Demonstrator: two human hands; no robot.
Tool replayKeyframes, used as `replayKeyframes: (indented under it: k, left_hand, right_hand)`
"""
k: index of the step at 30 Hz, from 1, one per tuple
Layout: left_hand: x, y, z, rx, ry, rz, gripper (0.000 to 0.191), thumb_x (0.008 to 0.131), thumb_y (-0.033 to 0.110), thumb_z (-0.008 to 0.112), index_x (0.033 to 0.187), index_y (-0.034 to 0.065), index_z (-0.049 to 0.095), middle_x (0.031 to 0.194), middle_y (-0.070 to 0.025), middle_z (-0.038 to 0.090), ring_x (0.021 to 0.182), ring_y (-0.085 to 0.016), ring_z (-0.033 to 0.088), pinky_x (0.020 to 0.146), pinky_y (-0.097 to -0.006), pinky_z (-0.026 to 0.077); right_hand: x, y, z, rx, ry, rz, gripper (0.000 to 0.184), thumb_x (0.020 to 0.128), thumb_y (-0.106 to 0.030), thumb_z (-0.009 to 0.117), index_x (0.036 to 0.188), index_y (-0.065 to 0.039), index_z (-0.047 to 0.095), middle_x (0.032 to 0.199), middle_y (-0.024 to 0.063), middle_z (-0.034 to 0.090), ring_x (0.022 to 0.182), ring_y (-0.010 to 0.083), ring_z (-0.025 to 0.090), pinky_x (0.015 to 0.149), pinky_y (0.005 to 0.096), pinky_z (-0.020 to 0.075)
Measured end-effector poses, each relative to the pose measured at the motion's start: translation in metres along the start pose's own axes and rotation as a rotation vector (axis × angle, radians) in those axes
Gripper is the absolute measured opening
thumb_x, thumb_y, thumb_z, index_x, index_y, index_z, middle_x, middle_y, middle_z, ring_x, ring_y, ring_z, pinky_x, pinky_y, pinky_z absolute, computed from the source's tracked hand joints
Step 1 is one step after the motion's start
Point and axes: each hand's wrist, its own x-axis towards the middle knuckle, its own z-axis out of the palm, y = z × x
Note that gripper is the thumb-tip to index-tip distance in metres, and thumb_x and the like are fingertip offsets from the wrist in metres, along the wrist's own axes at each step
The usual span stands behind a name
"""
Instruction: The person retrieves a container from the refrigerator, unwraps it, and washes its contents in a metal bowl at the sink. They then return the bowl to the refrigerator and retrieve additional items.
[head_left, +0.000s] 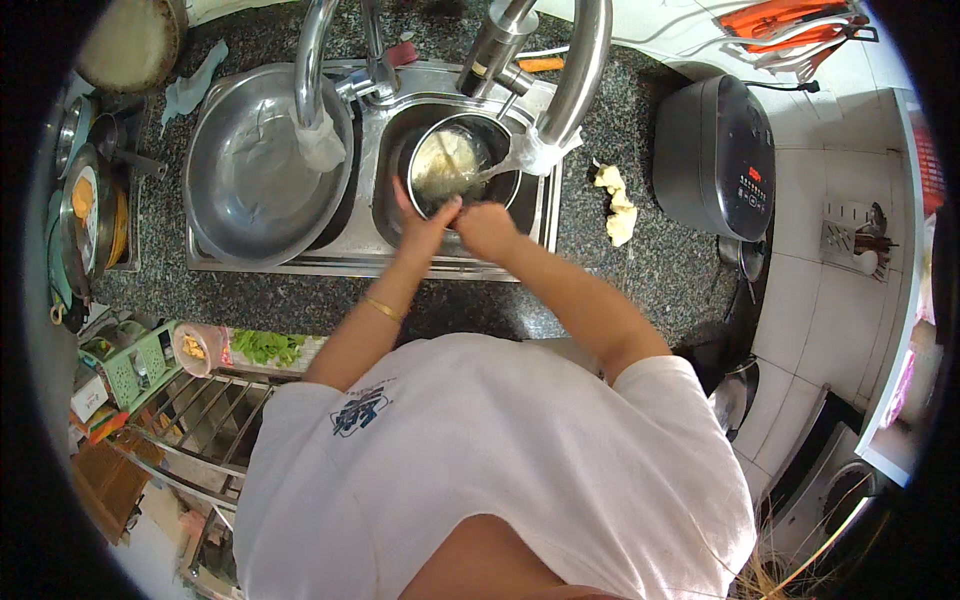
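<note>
A round metal pot (517, 187) with cloudy, pale contents stands in the right basin of a steel sink (352, 262). Water runs into it from a curved faucet (585, 67) whose spout is wrapped in white cloth or plastic. My left hand (424, 221) grips the pot's near rim, with its fingers on the outer left side. Against its thumb, my right hand (484, 229) is closed at the same near edge; whether it holds the rim or a handle is hidden. A large metal basin (262, 217) sits over the left bowl under a second faucet (311, 60).
Pale yellow lumps (619, 210) lie on the granite counter right of the sink, near a dark rice cooker (712, 157). Stacked pans and plates (90, 217) stand at the left. Below are leafy greens (266, 346) and a metal rack (202, 427). A blue-grey cloth (193, 86) lies behind.
</note>
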Motion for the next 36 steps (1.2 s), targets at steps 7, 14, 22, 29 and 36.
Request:
replayKeyframes:
  k: [7, 14, 22, 29, 36]
  left_hand:
    - [0.023, -0.003, -0.008, 0.107, -0.075, -0.215, 0.068, 0.09, 0.006, 0.047, 0.151, 0.0189, 0.019, 0.143, -0.0194, 0.041, 0.119, -0.033, 0.052, 0.103, -0.0399, 0.04]
    - [0.04, -0.025, 0.021, 0.109, 0.067, -0.037, 0.069, 0.089, 0.009, 0.047, 0.151, 0.0226, 0.018, 0.14, -0.0138, 0.041, 0.117, -0.033, 0.05, 0.079, -0.0506, 0.053]
    - [0.069, 0.046, -0.018, 0.467, -0.118, -0.196, 0.072, 0.088, 0.013, 0.052, 0.15, 0.0166, 0.016, 0.139, -0.0185, 0.043, 0.114, -0.037, 0.054, 0.077, -0.054, 0.055]
    - [0.02, -0.022, -0.007, -0.317, -0.066, -0.413, 0.07, 0.091, 0.023, 0.054, 0.149, 0.0197, 0.015, 0.128, -0.0139, 0.049, 0.108, -0.03, 0.056, 0.079, -0.05, 0.053]
    - [0.04, 0.012, -0.019, 0.198, -0.163, -0.403, 0.084, 0.084, 0.004, 0.046, 0.151, 0.0262, 0.001, 0.139, -0.0186, 0.038, 0.115, -0.037, 0.052, 0.078, -0.0538, 0.057]
  right_hand:
    - [-0.014, 0.033, -0.01, -0.419, -0.324, -0.064, 0.043, 0.084, -0.017, 0.054, 0.124, -0.003, 0.055, 0.114, 0.0131, 0.067, 0.114, 0.0279, 0.059, 0.097, 0.0428, 0.0439]
    - [0.026, 0.005, 0.003, 0.763, -0.148, 0.205, 0.054, 0.082, -0.017, 0.058, 0.133, -0.006, 0.047, 0.121, 0.0235, 0.06, 0.111, 0.0398, 0.058, 0.093, 0.0473, 0.0463]
    - [-0.001, 0.055, -0.005, -0.497, -0.146, -0.106, 0.03, 0.087, -0.02, 0.052, 0.113, -0.01, 0.064, 0.111, 0.0085, 0.066, 0.111, 0.0269, 0.059, 0.101, 0.0454, 0.0376]
    - [0.012, -0.012, 0.007, 0.196, 0.032, 0.093, 0.03, 0.087, -0.018, 0.052, 0.114, -0.01, 0.062, 0.106, 0.0067, 0.068, 0.1, 0.0244, 0.065, 0.088, 0.0438, 0.0483]
    - [0.01, 0.077, -0.013, -0.719, -0.28, -0.218, 0.045, 0.091, -0.027, 0.048, 0.133, -0.011, 0.055, 0.132, 0.0071, 0.058, 0.131, 0.0243, 0.045, 0.115, 0.0453, 0.0182]
